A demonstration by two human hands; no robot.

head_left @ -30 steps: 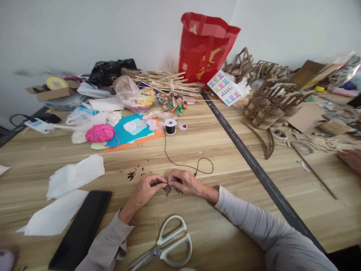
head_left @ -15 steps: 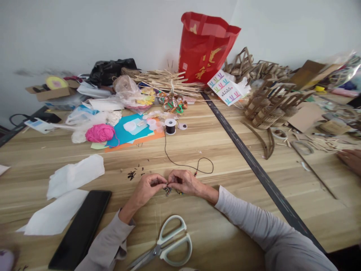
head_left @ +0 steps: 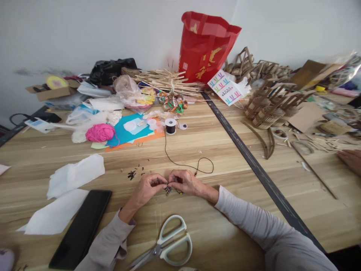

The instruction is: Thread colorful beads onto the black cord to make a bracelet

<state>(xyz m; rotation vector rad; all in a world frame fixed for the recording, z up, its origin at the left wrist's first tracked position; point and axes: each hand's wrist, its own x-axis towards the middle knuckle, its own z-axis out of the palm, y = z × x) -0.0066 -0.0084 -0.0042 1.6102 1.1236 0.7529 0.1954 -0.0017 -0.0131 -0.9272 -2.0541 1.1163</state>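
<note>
My left hand (head_left: 149,189) is closed in a pinch, its fingertips meeting those of the other hand; whatever it grips is too small to make out. Thumb and forefinger of my right hand (head_left: 184,182) are pressed together too, with the black cord (head_left: 180,164) running in under this hand. A yellow bead (head_left: 181,193) shows below the right palm, and a red bead (head_left: 195,174) sits on the cord behind it. Right under the fingertips lies a small cluster of dark, shiny beads (head_left: 168,191). The cord comes from a white spool (head_left: 170,126) farther back.
White-handled scissors (head_left: 175,241) lie in front of my hands. A black phone-like slab (head_left: 81,227) and white paper sheets (head_left: 75,171) are at left. Short black bits (head_left: 131,175) lie behind my left hand. Small woven baskets (head_left: 266,111) stand at right, near another person's hand (head_left: 350,161).
Both hands stay in the same pinched pose over the beads. The bead cluster looks slightly shifted; nothing else has visibly moved.
</note>
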